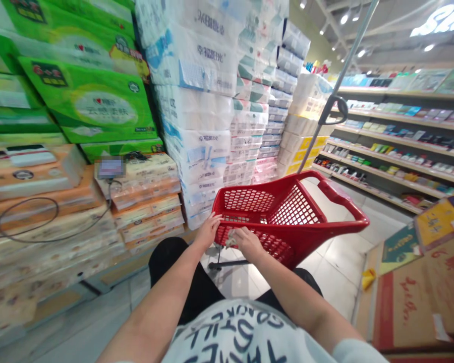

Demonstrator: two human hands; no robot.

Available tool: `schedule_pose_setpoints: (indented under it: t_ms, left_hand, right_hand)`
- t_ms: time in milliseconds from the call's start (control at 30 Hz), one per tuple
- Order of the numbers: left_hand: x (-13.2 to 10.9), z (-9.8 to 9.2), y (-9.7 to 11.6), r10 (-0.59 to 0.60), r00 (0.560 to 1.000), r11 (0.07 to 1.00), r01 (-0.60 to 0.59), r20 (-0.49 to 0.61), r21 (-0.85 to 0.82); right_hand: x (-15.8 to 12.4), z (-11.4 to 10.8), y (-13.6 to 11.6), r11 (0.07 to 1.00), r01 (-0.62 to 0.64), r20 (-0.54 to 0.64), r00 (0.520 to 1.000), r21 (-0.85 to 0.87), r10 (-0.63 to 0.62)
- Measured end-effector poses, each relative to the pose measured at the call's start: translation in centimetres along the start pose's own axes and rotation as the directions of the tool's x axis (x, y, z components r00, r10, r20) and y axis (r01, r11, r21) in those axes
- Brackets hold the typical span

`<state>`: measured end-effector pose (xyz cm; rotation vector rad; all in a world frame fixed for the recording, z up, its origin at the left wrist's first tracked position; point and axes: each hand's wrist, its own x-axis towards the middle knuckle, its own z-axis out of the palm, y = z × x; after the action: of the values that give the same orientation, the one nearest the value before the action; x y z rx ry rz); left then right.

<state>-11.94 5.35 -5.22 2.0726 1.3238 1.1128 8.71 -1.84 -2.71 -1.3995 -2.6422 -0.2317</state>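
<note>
A red plastic shopping basket (327, 194) with a mesh wall stands tilted on the floor in front of me. My left hand (208, 229) rests on its near rim, fingers curled over the edge. My right hand (246, 242) is closed against the near wall of the basket, gripping something small and pale that I cannot make out. A grey metal pull handle (335, 80) rises from the basket's far side toward the ceiling. Inside, the basket looks empty.
Stacks of packaged tissue and toilet paper (196, 101) fill the left side, green and orange packs (87, 106) nearest. Shelves of small goods (397, 146) run along the right. Cardboard boxes (419, 287) stand at the right near my knee. A tiled aisle (336, 267) runs ahead.
</note>
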Motion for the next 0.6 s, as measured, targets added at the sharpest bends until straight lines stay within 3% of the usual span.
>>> schedule_pose_setpoints:
  t_ms: [167, 267, 400, 600]
  left_hand:
    - [0.0, 0.1, -0.1, 0.008, 1.000, 1.000, -0.008, -0.005, 0.012]
    - [0.1, 0.2, 0.0, 0.002, 1.000, 1.000, -0.002, -0.009, 0.026]
    - [0.1, 0.2, 0.3, -0.012, 1.000, 0.999, 0.012, -0.005, 0.037]
    - [0.0, 0.4, 0.4, -0.013, 0.999, 0.999, 0.014, -0.038, 0.036]
  right_hand:
    - [-0.6, -0.4, 0.7, 0.999, 0.030, 0.031, 0.999, -0.023, -0.030]
    - [-1.1, -0.9, 1.1, 0.998, -0.026, -0.023, 0.999, -0.050, 0.025]
    - [-2.2, -0.8, 1.9, 0.996, -0.089, 0.057, 0.994, -0.031, 0.090]
    - [-4.2, 0.2, 2.9, 0.988, -0.144, 0.043, 0.989, 0.049, 0.142]
